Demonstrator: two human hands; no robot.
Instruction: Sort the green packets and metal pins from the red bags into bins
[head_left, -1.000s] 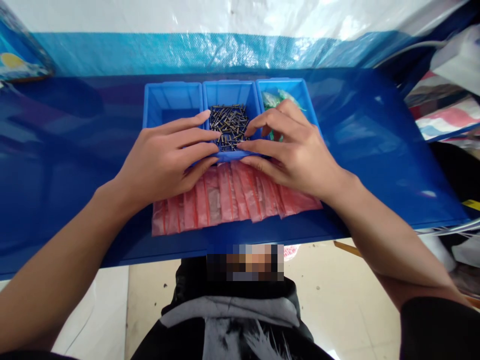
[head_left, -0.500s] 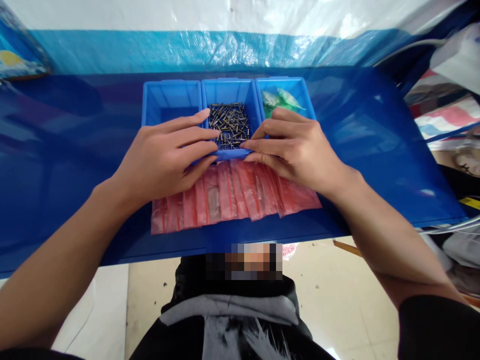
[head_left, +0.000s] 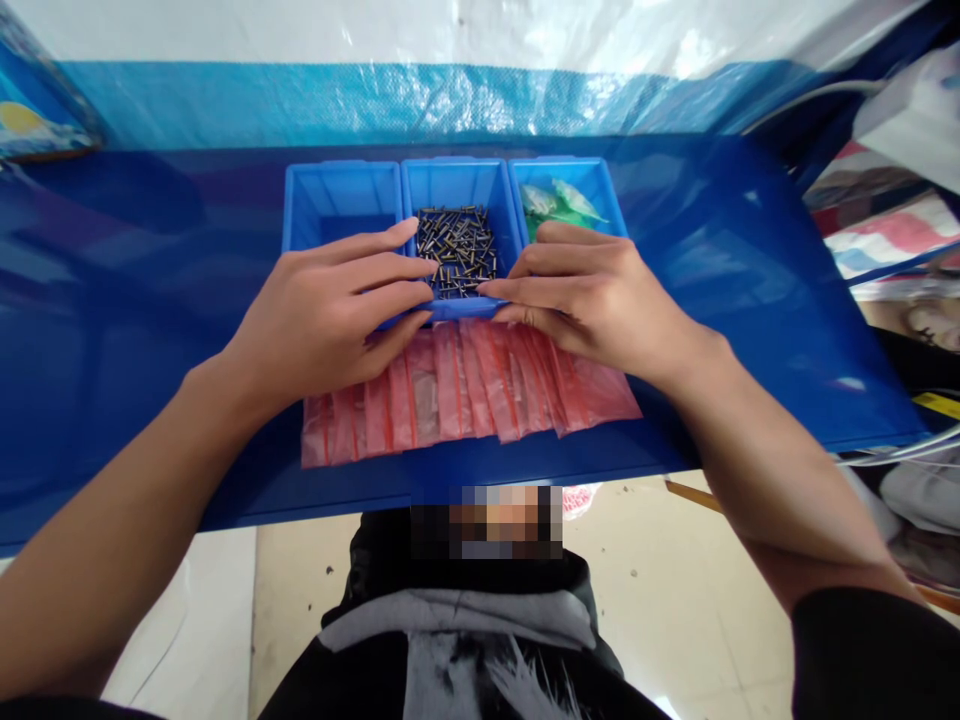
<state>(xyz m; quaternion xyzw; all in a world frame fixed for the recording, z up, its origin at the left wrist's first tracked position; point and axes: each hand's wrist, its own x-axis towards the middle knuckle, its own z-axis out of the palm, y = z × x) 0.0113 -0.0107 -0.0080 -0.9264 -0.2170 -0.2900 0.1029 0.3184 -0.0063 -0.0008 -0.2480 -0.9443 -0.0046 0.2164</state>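
My left hand [head_left: 334, 300] rests over the front of the middle blue bin [head_left: 461, 180], its thumb outside the front rim and its other fingers inside or along the side wall. Opposite it, my right hand [head_left: 589, 290] pinches the front right corner of that bin between thumb and fingers. Many small metal pins [head_left: 457, 245], dark and brassy, lie loose in a heap inside. Just in front, a row of overlapping red-tinted zip bags [head_left: 457, 390] lies flat, partly covered by both hands.
To the left stands another blue bin [head_left: 345, 185] with a bare floor showing. The right blue bin [head_left: 604, 180] holds green and clear plastic bags [head_left: 559, 205]. All are on a dark blue tabletop [head_left: 135, 330]. Bundled goods [head_left: 892, 235] sit beyond its right edge.
Both hands keep their places at the middle bin. The right hand and the view shift only very slightly; the pins and bags look the same.
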